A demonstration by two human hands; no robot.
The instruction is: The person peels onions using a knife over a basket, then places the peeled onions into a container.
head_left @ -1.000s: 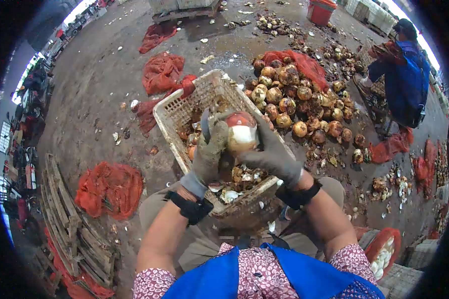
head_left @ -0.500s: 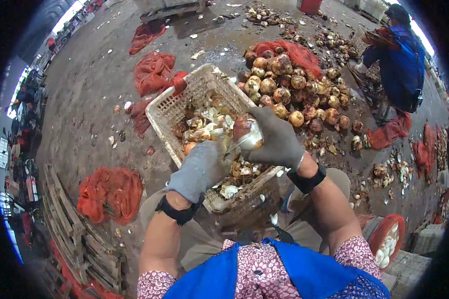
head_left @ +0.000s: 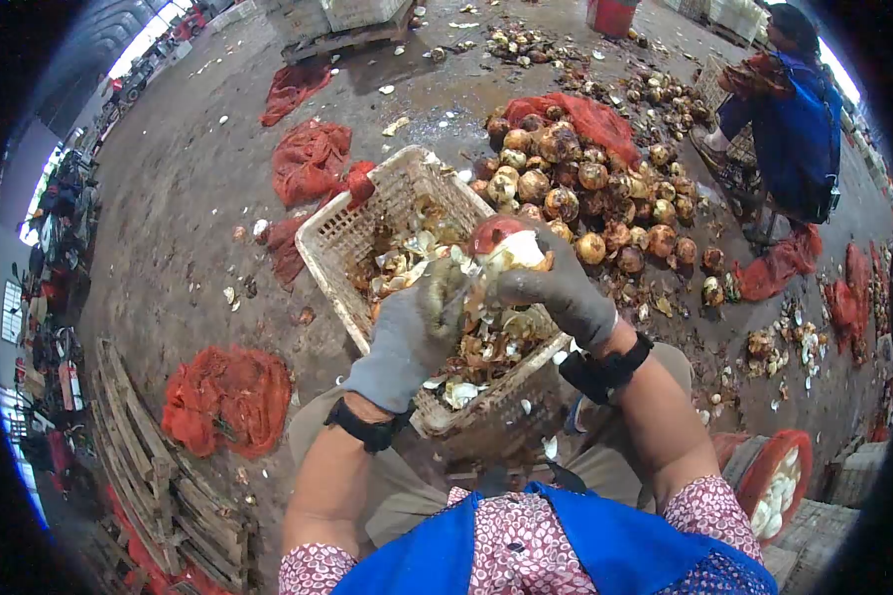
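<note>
Head view: the gloved right hand (head_left: 563, 297) grips a partly peeled onion (head_left: 511, 243), red skin on one side and white flesh on the other, over the plastic crate (head_left: 335, 243). Just beside it, the gloved left hand (head_left: 415, 322) is curled, its fingers at the onion's near side; whether they pinch anything is unclear. Onion peelings (head_left: 407, 266) lie inside the crate. Right of the crate sits a heap of unpeeled onions (head_left: 592, 177), partly covered by a red mesh sack (head_left: 590, 121). Farther right is another person (head_left: 794, 129) in blue; wooden slats (head_left: 154, 446) lie at lower left.
</note>
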